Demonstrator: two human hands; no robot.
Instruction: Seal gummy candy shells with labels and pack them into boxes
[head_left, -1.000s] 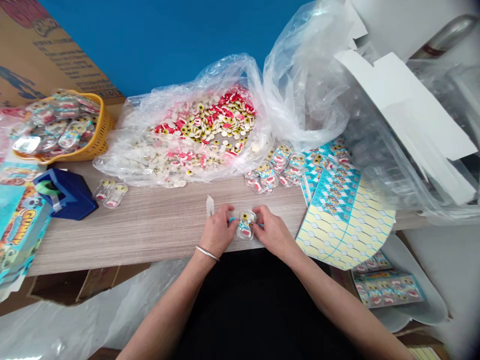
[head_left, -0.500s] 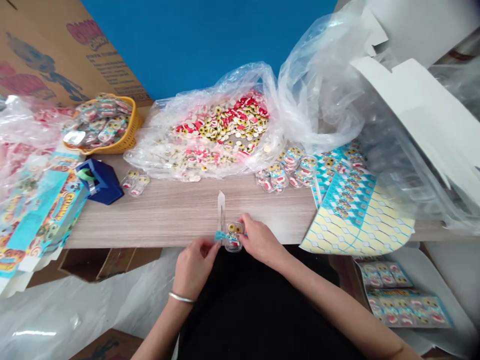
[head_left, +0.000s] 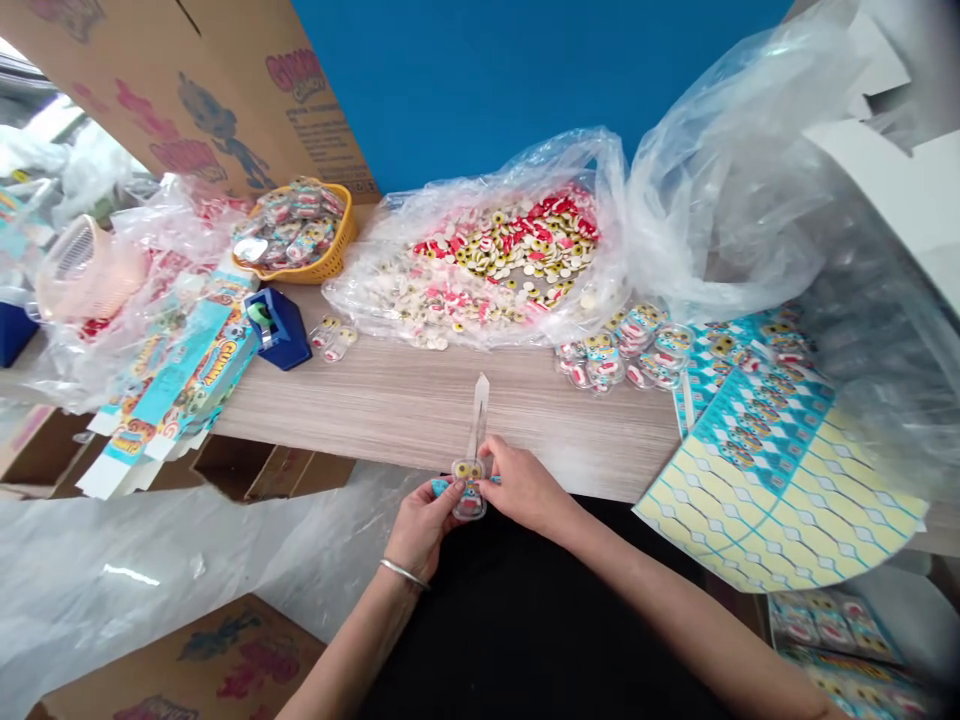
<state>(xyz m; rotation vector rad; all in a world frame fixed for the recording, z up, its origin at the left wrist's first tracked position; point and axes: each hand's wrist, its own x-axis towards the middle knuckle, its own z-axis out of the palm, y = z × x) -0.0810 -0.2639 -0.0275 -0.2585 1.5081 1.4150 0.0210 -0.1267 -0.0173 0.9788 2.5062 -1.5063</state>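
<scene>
A small clear plastic candy pack, with two yellow eye-shaped pieces at its top and red and white pieces below, is between my hands at the table's front edge. A blue printed sticker strip crosses its middle and juts out on both sides. My left hand grips the pack from the left, thumb on its front. At the right side, my right hand is closed, thumb and finger pinching the strip's end beside the pack. Just beyond the pack, a flat, pale pointed strip lies on the table.
A big clear bag of loose candy pieces lies at the back. Filled packs and sticker sheets are on the right. Leftward are a yellow basket of packs, a blue tape dispenser and a flattened printed carton.
The view has swung left. My left hand has moved from the strip's left end onto the pack, and the strip's other end now shows at my right fingers.
</scene>
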